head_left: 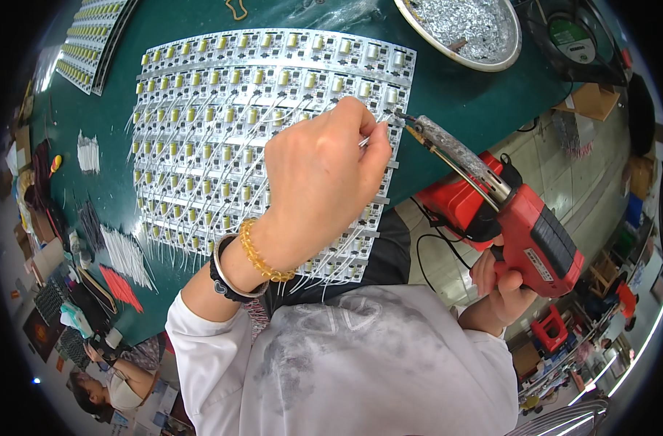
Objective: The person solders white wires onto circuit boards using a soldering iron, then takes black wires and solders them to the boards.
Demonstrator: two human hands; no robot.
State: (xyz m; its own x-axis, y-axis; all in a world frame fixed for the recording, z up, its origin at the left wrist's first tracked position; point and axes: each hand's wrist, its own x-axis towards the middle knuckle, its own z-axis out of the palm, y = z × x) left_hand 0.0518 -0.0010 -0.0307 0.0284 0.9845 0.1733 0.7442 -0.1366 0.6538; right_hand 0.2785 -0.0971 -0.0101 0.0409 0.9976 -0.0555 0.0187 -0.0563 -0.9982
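Observation:
A large panel of small white circuit boards [222, 76] lies on the green table, with yellow cylindrical parts in rows and many thin white wires running slantwise over it. Above its right side my left hand [328, 167] is closed in a pinch on a thin white wire [364, 142], most of which the fingers hide. My right hand [507, 294] grips a red soldering gun [538, 243] by its handle. The gun's tip [404, 116] meets the panel's upper right edge, just beside my left fingertips.
On the green table [106, 218] lie bundles of white wires [124, 254], grey wires [90, 227] and red wires [121, 288]. A round bowl [517, 43] of silvery scraps stands at the far right. Another board panel [92, 47] is at far left. A person [121, 381] sits at lower left.

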